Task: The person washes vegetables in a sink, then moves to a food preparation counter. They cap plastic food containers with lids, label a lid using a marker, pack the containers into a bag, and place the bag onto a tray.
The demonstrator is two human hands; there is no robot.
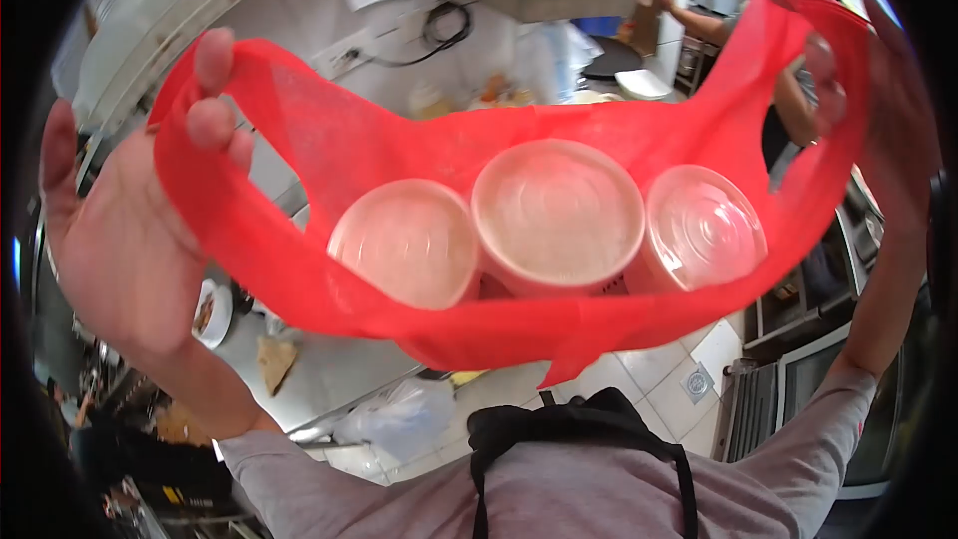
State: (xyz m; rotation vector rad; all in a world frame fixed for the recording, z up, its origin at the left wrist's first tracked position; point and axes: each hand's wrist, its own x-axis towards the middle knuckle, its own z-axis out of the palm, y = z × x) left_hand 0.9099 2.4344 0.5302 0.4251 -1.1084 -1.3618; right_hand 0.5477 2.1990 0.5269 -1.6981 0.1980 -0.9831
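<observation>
A red cloth carrier bag (499,324) hangs stretched wide between my two hands, its mouth facing up at me. My left hand (130,230) has its fingers hooked through the left handle, with the thumb sticking out. On the other side, my right hand (893,110) grips the right handle; part of it is hidden behind the cloth. Three round lidded tubs sit side by side inside: a left tub (409,240), a larger middle tub (557,212) and a right tub (705,227) with a shiny clear lid.
A metal counter (339,369) lies beneath the bag, with a white bowl (212,313) of food and a plastic bag (399,417) at its edge. Another person (788,90) stands at the back right. A dark cable (444,30) hangs on the wall.
</observation>
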